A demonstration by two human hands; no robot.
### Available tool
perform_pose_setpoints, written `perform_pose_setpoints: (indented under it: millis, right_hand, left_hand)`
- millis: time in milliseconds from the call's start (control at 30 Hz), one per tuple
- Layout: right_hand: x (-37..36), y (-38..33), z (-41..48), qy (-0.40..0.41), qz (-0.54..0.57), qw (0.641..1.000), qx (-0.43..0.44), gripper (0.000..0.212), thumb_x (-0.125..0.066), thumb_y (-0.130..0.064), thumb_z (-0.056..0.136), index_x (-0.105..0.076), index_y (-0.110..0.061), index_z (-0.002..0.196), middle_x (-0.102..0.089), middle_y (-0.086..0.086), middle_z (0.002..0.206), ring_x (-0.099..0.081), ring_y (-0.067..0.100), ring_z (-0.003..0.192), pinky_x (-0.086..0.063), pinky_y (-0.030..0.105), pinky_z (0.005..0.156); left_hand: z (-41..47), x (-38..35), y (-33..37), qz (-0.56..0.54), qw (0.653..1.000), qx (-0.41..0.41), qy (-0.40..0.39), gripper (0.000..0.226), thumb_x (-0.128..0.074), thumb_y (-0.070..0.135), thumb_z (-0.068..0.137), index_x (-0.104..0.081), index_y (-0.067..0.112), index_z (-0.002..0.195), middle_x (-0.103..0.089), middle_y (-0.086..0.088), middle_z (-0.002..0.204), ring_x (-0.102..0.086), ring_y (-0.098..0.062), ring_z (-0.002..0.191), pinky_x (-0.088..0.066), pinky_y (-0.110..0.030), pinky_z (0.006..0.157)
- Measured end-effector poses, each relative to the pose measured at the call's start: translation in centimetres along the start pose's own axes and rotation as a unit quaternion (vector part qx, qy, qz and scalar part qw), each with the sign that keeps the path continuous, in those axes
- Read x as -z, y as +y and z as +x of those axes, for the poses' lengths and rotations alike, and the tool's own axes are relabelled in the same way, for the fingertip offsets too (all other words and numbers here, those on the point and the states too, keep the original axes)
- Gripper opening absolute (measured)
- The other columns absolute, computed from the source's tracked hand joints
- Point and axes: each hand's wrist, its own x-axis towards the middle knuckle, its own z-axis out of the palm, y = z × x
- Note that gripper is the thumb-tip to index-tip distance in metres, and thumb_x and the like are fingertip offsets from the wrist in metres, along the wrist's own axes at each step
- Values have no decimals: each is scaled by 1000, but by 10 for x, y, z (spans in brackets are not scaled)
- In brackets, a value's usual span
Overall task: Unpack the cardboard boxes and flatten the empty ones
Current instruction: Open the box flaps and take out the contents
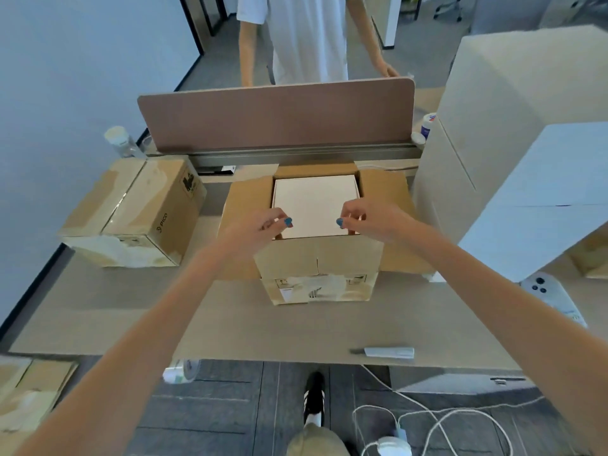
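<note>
The open box [317, 261] sits on the desk [263, 327], toward its far edge, with a white box [314, 199] inside. My left hand [263, 223] and right hand [370, 218] pinch the white box's near corners, fingers curled.

Beige surface [108, 307]. Carries an open cardboard box [317, 261] at centre, a taped cardboard box [131, 212] to its left, tall white boxes [526, 166] at right. Holds a white controller [546, 292] near right and a small white tool [390, 352] by the near edge. Ends at a brown divider [276, 116] on the far side.

Brown cardboard box [317, 261], white inner box [314, 199]
</note>
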Motion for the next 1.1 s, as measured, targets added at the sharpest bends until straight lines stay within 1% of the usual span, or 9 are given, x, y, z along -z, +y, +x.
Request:
perform_pose_setpoints:
  millis: [133, 233, 300, 400, 567, 700, 833, 967, 1100]
  right_hand:
    - [-8, -5, -25, -117, -1, 993, -3, 19, -62, -38, 90, -65, -24, 102, -65, -6, 99, -63, 12, 86, -54, 31, 80]
    - [-25, 4, -40, -135, 1, 991, 0, 34, -70, -44, 83, -61, -29, 112, -62, -9, 113, -58, 11, 100, -51, 32, 87]
    - [-39, 13, -47, -133, -33, 991, 10, 59, -71, -50, 80, -49, -30, 130, -49, -7, 134, -48, 14, 120, -43, 36, 101]
    - [-64, 23, -53, -112, -110, 987, 19, 94, -71, -56, 76, -21, -26, 151, -17, -3, 158, -13, 17, 146, -20, 38, 116]
    - [-106, 46, -48, -35, -184, 982, 21, 113, -65, -67, 75, 5, -27, 154, 15, 0, 161, 16, 20, 147, 3, 40, 119]
    - [-131, 58, -46, 45, -236, 970, 30, 107, -67, -61, 77, -5, -20, 155, -1, 8, 162, 1, 28, 149, 3, 40, 119]
    - [-147, 57, -41, 115, -251, 961, 15, 98, -75, -49, 73, -25, -17, 152, -21, 13, 158, -23, 34, 144, -13, 43, 120]
    - [-154, 54, -37, 139, -255, 957, -10, 93, -76, -42, 74, -28, -20, 151, -25, 13, 156, -26, 33, 142, -15, 43, 120]
    - [-149, 53, -39, 104, -262, 959, -18, 97, -74, -49, 75, -24, -19, 153, -20, 15, 158, -22, 34, 145, -15, 44, 120]
  left_hand:
    - [-31, -10, -2, -59, 994, 42, -83, 19, -65, 25, 95, -61, 42, 103, -68, 1, 106, -62, -16, 88, -53, -37, 87]
    - [-46, -26, -12, 6, 994, 47, -104, 42, -68, 26, 92, -54, 37, 130, -55, 6, 134, -53, -12, 116, -41, -24, 95]
    - [-52, -39, -20, 77, 992, 41, -95, 62, -72, 30, 89, -42, 36, 144, -38, 5, 152, -33, -19, 140, -29, -36, 113]
    - [-55, -62, -28, 136, 984, 90, -67, 88, -78, 40, 82, -24, 43, 152, -7, 0, 165, -1, -30, 151, -12, -55, 118]
    - [-46, -93, -46, 140, 984, 109, 10, 118, -85, 43, 72, -3, 41, 156, 15, -2, 165, 17, -31, 150, -3, -57, 118]
    - [-40, -116, -59, 162, 979, 96, 73, 116, -83, 42, 73, -4, 32, 158, 7, -5, 166, 10, -30, 151, -7, -54, 119]
    - [-38, -131, -66, 236, 961, 77, 123, 102, -79, 44, 76, -19, 23, 156, -8, -15, 164, -12, -40, 148, -29, -55, 109]
    - [-34, -134, -67, 268, 951, 75, 139, 94, -79, 44, 76, -31, 16, 152, -19, -21, 160, -25, -44, 143, -37, -54, 103]
    - [-37, -127, -70, 273, 954, 53, 111, 95, -75, 45, 81, -23, 18, 156, -11, -21, 162, -17, -44, 147, -30, -53, 110]
